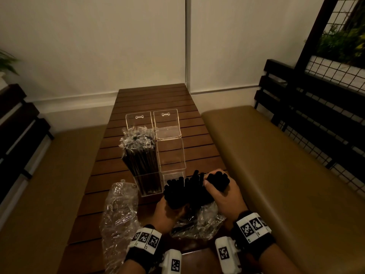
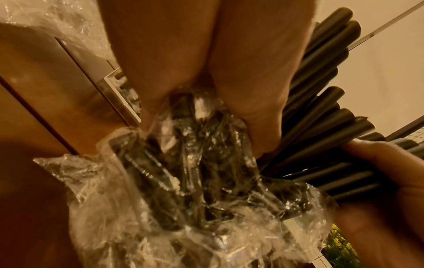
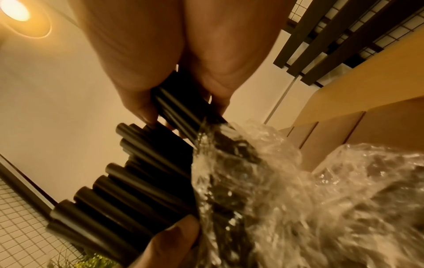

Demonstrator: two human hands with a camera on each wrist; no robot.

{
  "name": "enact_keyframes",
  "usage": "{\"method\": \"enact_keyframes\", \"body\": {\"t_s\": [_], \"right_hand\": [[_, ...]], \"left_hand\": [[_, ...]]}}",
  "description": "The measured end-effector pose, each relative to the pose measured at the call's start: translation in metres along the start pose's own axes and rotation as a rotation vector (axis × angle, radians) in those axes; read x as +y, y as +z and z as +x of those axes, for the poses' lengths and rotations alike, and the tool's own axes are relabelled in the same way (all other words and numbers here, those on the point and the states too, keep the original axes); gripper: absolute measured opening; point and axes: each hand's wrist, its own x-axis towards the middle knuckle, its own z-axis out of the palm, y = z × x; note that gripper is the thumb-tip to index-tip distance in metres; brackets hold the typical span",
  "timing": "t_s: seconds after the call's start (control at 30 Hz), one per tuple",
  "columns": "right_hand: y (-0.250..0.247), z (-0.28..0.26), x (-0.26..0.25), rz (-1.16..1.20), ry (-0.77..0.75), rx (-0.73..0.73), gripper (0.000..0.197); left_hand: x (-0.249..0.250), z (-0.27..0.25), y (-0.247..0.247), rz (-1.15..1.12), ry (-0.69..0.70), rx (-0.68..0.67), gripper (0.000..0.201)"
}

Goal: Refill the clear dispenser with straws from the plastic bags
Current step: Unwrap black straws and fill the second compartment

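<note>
A bundle of thick black straws (image 1: 187, 191) sticks up out of a crinkled clear plastic bag (image 1: 199, 224) just above the near end of the table. My left hand (image 1: 167, 212) grips the bag and the lower part of the bundle (image 2: 206, 145). My right hand (image 1: 219, 188) grips a handful of the straws (image 3: 183, 108) near their upper ends. The clear two-compartment dispenser (image 1: 171, 165) stands just beyond, both lids (image 1: 166, 123) flipped up. Its left compartment holds thin wrapped straws (image 1: 142, 159); the right one looks empty.
An empty crumpled plastic bag (image 1: 120, 218) lies on the slatted wooden table (image 1: 158, 99) left of my left hand. Tan cushioned benches (image 1: 286, 165) flank the table on both sides. A dark slatted backrest and a wire grid (image 1: 324, 80) rise at the right.
</note>
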Motion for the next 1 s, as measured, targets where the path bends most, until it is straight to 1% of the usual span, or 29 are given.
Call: {"method": "enact_keyframes", "body": {"t_s": [0.1, 0.2, 0.3, 0.37, 0.47, 0.53, 0.67, 0.77, 0.83, 0.9, 0.93, 1.0], "right_hand": [[-0.003, 0.003, -0.011, 0.085, -0.012, 0.047, 0.007], [-0.006, 0.009, -0.023, 0.181, 0.007, 0.099, 0.01], [-0.01, 0.016, -0.03, 0.167, -0.007, 0.141, 0.018], [-0.009, 0.017, -0.03, 0.117, -0.016, 0.114, 0.024], [-0.005, 0.012, -0.027, 0.078, 0.03, 0.025, 0.028], [-0.002, 0.008, -0.023, 0.083, 0.042, -0.035, 0.026], [0.001, 0.005, -0.015, 0.018, 0.017, -0.111, 0.022], [0.002, 0.004, -0.015, -0.008, -0.005, -0.13, 0.021], [0.002, 0.003, -0.013, -0.002, -0.018, -0.111, 0.02], [0.001, 0.001, -0.013, 0.001, -0.039, -0.092, 0.019], [0.002, 0.001, -0.014, -0.01, -0.049, -0.092, 0.018], [0.003, 0.002, -0.015, -0.08, -0.052, -0.115, 0.022]], "left_hand": [[-0.002, 0.001, 0.0, 0.01, -0.01, 0.008, 0.028], [0.0, 0.001, 0.001, 0.005, -0.023, 0.01, 0.028], [-0.001, 0.0, 0.002, 0.02, -0.011, 0.017, 0.032], [-0.002, 0.0, 0.003, 0.01, -0.03, 0.028, 0.033], [0.0, 0.002, 0.004, -0.017, -0.051, 0.016, 0.027], [0.002, 0.002, 0.004, -0.035, -0.046, 0.002, 0.029], [0.002, 0.002, 0.004, -0.036, -0.021, -0.002, 0.03], [0.002, 0.003, 0.003, -0.051, -0.014, 0.005, 0.029], [0.004, 0.002, 0.004, -0.064, -0.014, 0.011, 0.029], [0.002, 0.001, 0.004, -0.074, -0.013, 0.012, 0.038], [0.003, 0.001, 0.004, -0.064, -0.008, 0.009, 0.037], [0.005, 0.001, 0.004, -0.038, -0.003, 0.006, 0.027]]}}
